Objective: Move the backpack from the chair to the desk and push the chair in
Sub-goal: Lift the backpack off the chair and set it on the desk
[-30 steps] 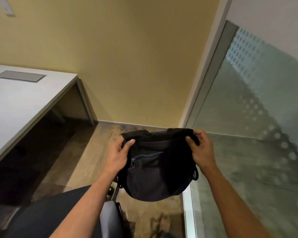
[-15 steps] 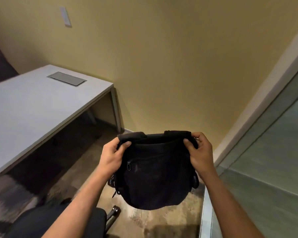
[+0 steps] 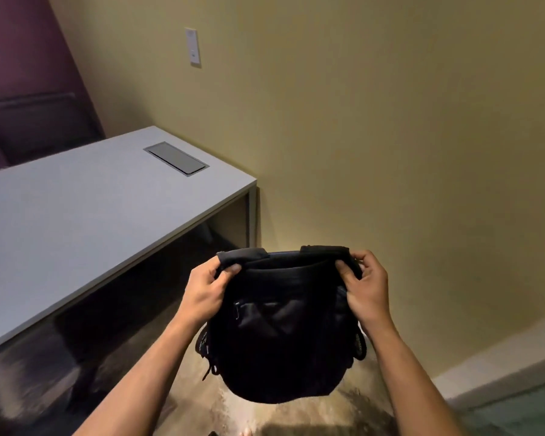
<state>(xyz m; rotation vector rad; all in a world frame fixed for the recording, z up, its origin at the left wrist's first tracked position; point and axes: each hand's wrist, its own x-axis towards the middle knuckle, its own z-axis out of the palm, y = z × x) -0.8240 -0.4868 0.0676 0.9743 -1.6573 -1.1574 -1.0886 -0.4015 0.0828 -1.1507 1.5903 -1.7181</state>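
A black backpack (image 3: 280,335) hangs in the air in front of me, to the right of the desk and lower than its top in the view. My left hand (image 3: 206,294) grips its upper left corner and my right hand (image 3: 364,289) grips its upper right corner. The white desk (image 3: 76,221) stretches across the left half of the view, its near right corner close to the bag's top left. The chair is out of sight in this frame.
A grey cable hatch (image 3: 176,158) is set into the desk top near the yellow wall (image 3: 375,136). A white wall plate (image 3: 192,47) is above it. A dark purple panel (image 3: 22,80) stands behind the desk. Patterned floor (image 3: 296,416) lies below the bag.
The view has swung left: the glass partition and the chair have left the frame and more of the desk shows. Both hands keep the same hold on the bag, now raised slightly.
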